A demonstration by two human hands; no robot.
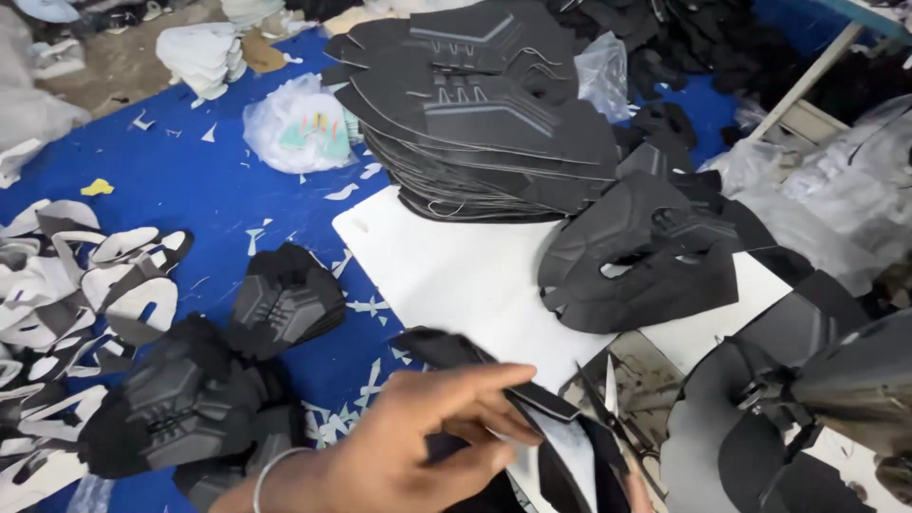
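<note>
- Head view, the only 1 we have: our left hand (418, 442), a metal bangle (275, 470) on its wrist, sits at bottom centre, fingers pinched on a black shoe-upper piece (484, 366) with a pale lining.
- The piece lies across the lower edge of the white cutting board (456, 275), its far end resting on the blue table (180, 180).
- Open scissors (608, 408) stand just right of the fingertips, blades up. Only a sliver of the right hand (635, 494) shows at the bottom edge; we cannot tell its grip.
- Risk 1: the blades are close to the left fingertips; a hurried snip could nick them.
- Risk 2: the piece is floppy and pinched at 1 edge only; it could fold and the cut wander.
- Upper centre: a tall stack of black uppers (475, 114) leans over the board; a nudge could slide it.
- Lower left: trimmed black pieces (190, 389) and white pieces (85, 275); scraps could mix in.
</note>
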